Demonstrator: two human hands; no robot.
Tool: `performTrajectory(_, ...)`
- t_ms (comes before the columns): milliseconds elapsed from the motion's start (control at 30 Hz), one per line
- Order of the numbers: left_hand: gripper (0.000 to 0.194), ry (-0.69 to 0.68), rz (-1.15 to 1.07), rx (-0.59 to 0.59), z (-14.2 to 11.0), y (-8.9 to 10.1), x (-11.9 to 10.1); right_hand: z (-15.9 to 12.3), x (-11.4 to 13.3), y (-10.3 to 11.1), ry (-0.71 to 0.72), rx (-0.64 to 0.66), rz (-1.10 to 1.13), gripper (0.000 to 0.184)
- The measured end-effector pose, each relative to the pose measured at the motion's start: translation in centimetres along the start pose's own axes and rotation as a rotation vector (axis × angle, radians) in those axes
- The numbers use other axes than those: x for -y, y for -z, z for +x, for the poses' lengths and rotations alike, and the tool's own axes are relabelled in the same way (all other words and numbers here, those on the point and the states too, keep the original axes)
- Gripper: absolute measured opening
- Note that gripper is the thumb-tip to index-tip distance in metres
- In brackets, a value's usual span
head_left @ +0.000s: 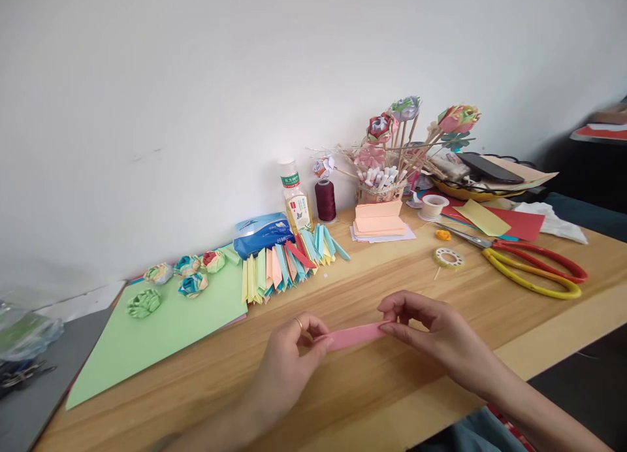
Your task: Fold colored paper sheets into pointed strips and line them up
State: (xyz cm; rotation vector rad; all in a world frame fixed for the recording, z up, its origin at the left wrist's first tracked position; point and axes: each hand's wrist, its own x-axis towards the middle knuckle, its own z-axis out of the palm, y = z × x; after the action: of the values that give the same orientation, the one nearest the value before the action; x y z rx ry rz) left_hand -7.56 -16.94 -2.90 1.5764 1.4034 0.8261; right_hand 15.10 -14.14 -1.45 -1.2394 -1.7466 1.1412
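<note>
A narrow pink paper strip (355, 336) stretches between my two hands above the front part of the wooden table. My left hand (296, 354), with a ring on one finger, pinches its left end. The right end is pinched between the thumb and fingers of my right hand (431, 328). Whether the strip is folded double I cannot tell. Beyond the hands lie several folded paper pieces (289, 262) in yellow, green, blue and red, standing in a row. A stack of peach paper slips (378, 220) sits farther back.
Paper flowers (191, 284) rest on a green sheet (196, 328) at left. Scissors (529, 259), a tape roll (448, 257) and red paper (524, 222) lie at right. Along the wall stand a bottle (296, 200), a thread spool (326, 201) and a basket (382, 192) of flowers.
</note>
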Motion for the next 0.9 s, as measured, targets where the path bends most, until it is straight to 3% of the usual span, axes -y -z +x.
performTrajectory(233, 0.013, 0.054, -0.098, -0.014, 0.1, 0.0, -0.3, 0.0, 0.3, 0.0, -0.072, -0.055, 0.071, 0.052)
performTrajectory(500, 0.014, -0.08, -0.066, -0.066, -0.3, 0.0, -0.2, 0.4, 1.0, 0.0, -0.116, 0.025, -0.007, 0.048)
performTrajectory(900, 0.015, -0.028, -0.141, -0.127, -0.5, 0.0, -0.7, 0.2, 2.5, 0.5, -0.085, -0.004, -0.014, 0.046)
